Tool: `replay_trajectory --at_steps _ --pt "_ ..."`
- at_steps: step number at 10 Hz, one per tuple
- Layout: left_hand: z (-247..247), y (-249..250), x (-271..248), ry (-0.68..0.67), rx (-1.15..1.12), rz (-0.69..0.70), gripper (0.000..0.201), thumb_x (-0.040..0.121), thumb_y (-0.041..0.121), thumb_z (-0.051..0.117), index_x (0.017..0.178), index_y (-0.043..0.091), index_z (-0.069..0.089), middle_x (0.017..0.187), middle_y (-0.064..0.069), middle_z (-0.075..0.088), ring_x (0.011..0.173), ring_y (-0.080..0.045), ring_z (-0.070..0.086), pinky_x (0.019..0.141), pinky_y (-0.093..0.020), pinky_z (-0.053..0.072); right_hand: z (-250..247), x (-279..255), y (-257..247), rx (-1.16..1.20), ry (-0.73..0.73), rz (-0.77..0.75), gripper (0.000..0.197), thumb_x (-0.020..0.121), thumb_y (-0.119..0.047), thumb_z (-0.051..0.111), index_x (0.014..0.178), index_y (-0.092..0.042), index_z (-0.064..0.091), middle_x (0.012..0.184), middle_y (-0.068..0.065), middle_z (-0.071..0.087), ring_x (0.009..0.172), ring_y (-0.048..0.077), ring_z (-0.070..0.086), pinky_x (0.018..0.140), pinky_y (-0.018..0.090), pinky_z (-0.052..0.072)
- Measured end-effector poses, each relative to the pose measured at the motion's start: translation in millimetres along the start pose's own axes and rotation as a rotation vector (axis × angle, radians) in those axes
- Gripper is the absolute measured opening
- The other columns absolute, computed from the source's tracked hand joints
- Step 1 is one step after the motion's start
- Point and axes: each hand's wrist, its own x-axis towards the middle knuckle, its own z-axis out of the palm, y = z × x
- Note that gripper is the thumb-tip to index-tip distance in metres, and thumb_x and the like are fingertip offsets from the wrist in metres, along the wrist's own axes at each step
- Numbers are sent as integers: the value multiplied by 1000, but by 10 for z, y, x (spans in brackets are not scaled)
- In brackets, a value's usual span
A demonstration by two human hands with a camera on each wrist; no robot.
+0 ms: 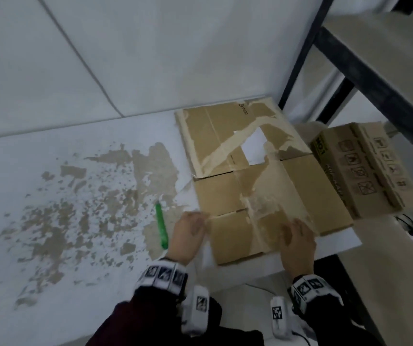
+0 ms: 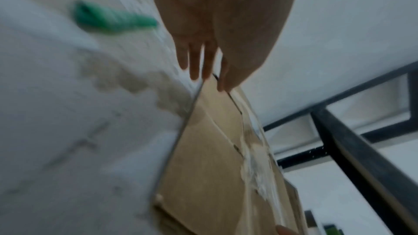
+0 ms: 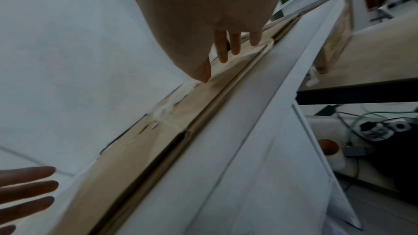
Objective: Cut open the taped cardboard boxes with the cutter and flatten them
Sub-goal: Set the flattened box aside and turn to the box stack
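Both hands sit closest, low in the head view, working the flattened box (image 1: 258, 203) that lies on the white table (image 1: 50, 171) toward its right end. That box is already cut open and pressed down, torn tape (image 1: 263, 208) crinkled along its middle seam, and it overlaps a second flattened box (image 1: 225, 136) farther back. My left hand (image 1: 190, 233) has straight fingers (image 2: 194, 67) meeting the near left edge of the cardboard; whether they hook under the edge or only touch it I cannot tell. My right hand (image 1: 298, 238) lies spread and flat on the near right panel, fingers (image 3: 222, 49) pressing the taped seam down. The step looks like squaring and flattening this box, and doing it well probably means keeping the right palm's weight over the seam while the left nudges the edge in line, so the panels don't spring up where the tape bunches. Just left of the left hand, the green cutter (image 1: 161, 226) lies on the table, untouched. Beyond the right end of the flat boxes, an unflattened box (image 1: 360, 168) printed with handling symbols stands beside the black shelf frame (image 1: 350, 78), likely next.
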Motion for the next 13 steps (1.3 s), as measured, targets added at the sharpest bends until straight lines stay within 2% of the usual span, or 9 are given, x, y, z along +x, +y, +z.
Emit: replay_trajectory --at_steps 1,2,3,5,8,10,11,12,13 --pt "-380 -246 -680 -20 -237 -40 9 84 23 69 75 23 72 81 0 73 77 -13 67 73 -28 53 -55 -185 -432 302 -27 -206 16 95 -18 51 98 -10 64 95 2 63 92 16 60 81 28 45" --pt "-618 -745 -1434 9 -356 -265 30 89 26 64 65 9 71 66 -7 69 63 -14 64 65 -25 48 -21 -448 -1083 474 -427 -336 14 93 -11 55 92 -24 62 88 -12 64 82 -7 60 75 9 46" --pt "-732 -1452 -2159 127 -489 -549 36 96 21 52 72 2 70 68 -6 70 62 -18 64 59 -26 47 260 -777 -1670 480 -969 -458 15 94 -11 54 97 -23 63 91 2 68 83 8 65 77 21 51" --pt "-430 -2387 -3507 539 -664 -998 20 96 7 51 82 -1 60 75 -17 64 61 -24 56 47 -19 43 973 -1613 -2446 -32 -1770 -598 16 99 -17 45 112 -14 54 96 0 62 79 4 61 70 13 48" --pt "148 -2716 -4376 728 -1075 -1386 22 97 8 47 76 11 52 70 -7 52 60 -20 50 57 -29 44 2062 -2745 -2885 -458 -1828 -611 12 99 -19 43 103 -12 52 83 -2 60 70 10 57 62 20 43" --pt "-153 -3057 -4604 1007 -1302 -1327 21 97 0 45 77 -1 52 47 -8 57 29 -10 52 31 -14 37 2752 -3363 -2987 -502 -1674 -364 18 99 -17 43 82 -19 47 73 1 56 43 4 57 44 16 41" --pt "-203 -3388 -4886 1091 -1382 -1360 16 96 4 48 103 -7 58 57 -7 64 41 -15 59 40 -19 44 3081 -3649 -3146 -528 -1648 -229 17 97 -15 47 80 -16 49 63 1 59 37 6 57 41 17 39" --pt "-185 -3645 -5231 1143 -1517 -1457 19 97 9 49 108 -4 57 74 -14 60 61 -25 56 55 -28 43 3348 -3917 -3410 -478 -1563 -100 17 97 -12 46 81 -15 52 49 -2 61 37 9 58 42 17 41" --pt "-269 -3750 -5558 1150 -1611 -1587 13 96 10 50 101 -1 57 74 -14 58 65 -25 55 64 -29 39 3598 -4247 -3825 -440 -1466 -139 22 98 -9 41 78 -15 47 61 3 55 32 6 53 38 14 38"
